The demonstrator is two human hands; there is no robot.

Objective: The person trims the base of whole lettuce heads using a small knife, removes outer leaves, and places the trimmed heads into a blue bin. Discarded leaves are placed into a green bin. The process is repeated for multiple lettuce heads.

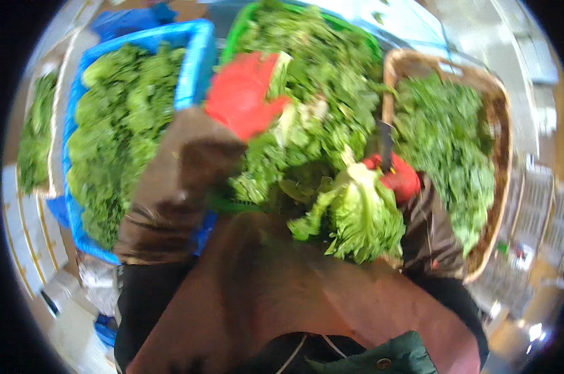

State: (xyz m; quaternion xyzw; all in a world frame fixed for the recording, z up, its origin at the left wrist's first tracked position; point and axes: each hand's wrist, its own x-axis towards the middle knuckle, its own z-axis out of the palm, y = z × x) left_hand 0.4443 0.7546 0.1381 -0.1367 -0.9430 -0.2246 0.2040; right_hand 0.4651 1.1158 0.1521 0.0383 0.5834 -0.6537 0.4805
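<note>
My left hand (242, 98), in a red glove, is spread over the left side of a green basket (236, 30) heaped with loose lettuce leaves (305, 61). A pale-ribbed leaf (280, 75) shows between its thumb and fingers, seemingly not gripped, though blur hides the contact. My right hand (403, 180), also red-gloved, is closed around a knife (385, 145), the blade pointing away from me. Against that same hand rests a light green lettuce head (363, 210), its cut end towards the blade and its leaves hanging towards my apron. Whether the fingers also grip the head is hidden.
On the left stands a blue crate (193, 65) full of lettuce heads (123, 131). A brown basket (501, 117) of green leaves (443, 135) is on the right. My reddish apron (282, 290) meets the near side of the green basket. More greens (38, 131) lie far left.
</note>
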